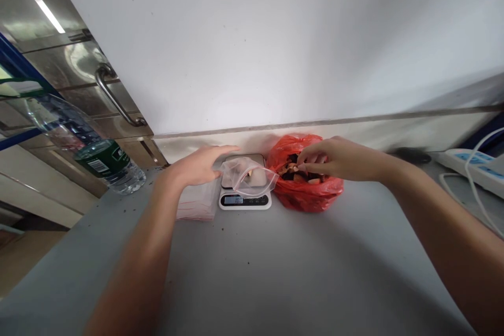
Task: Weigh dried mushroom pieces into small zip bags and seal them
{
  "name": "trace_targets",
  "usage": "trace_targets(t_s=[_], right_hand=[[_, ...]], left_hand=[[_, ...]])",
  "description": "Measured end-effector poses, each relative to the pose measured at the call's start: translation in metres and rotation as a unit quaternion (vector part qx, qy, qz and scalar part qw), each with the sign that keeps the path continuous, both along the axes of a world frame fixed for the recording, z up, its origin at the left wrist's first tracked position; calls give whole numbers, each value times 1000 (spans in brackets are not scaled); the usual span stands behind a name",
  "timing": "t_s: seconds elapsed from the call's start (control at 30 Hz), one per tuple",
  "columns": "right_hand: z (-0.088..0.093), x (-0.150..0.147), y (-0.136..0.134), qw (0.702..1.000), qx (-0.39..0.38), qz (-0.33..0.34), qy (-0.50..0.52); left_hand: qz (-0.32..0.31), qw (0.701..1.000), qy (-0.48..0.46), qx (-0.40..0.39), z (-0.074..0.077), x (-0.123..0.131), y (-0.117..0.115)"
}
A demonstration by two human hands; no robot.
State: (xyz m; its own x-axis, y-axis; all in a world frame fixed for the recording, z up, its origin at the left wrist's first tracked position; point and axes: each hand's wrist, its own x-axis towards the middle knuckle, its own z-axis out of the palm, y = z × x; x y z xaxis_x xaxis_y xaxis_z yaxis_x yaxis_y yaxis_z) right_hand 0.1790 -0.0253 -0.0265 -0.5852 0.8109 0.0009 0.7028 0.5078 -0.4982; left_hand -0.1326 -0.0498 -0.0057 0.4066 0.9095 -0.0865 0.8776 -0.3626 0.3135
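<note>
A small white kitchen scale (pixel 245 203) with a lit display stands against the wall. On its plate lies an open clear zip bag (pixel 255 181) with a few small pale pieces inside. My left hand (pixel 199 165) hovers at the bag's left side, thumb and fingers apart, holding nothing. To the right, a red plastic bag (pixel 309 199) stands with its mouth open, full of dark and reddish-brown chunks (pixel 301 176). My right hand (pixel 326 158) reaches into its mouth with the fingers pinched together among the chunks. What lies between the fingertips is hidden.
A stack of flat zip bags (pixel 197 203) lies left of the scale, partly under my left wrist. A large plastic water bottle (pixel 104 160) stands at the left table edge. On the right are a white power strip (pixel 472 165) with a cable and a dark object (pixel 411 155).
</note>
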Motion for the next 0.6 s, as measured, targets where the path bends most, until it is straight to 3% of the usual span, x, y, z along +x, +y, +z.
trace_targets(t_s=[0.2, 0.4, 0.5, 0.6], right_hand=[[-4, 2, 3, 1000, 15, -15, -5], [5, -2, -4, 1000, 2, 1, -13], [8, -3, -6, 1000, -12, 9, 2], [8, -4, -7, 999, 3, 11, 44]], left_hand=[[-7, 1000, -4, -3, -3, 3, 0], [-38, 999, -11, -29, -17, 14, 11], [-36, 999, -26, 20, -18, 17, 15], [-23, 992, -75, 100, -10, 16, 12]])
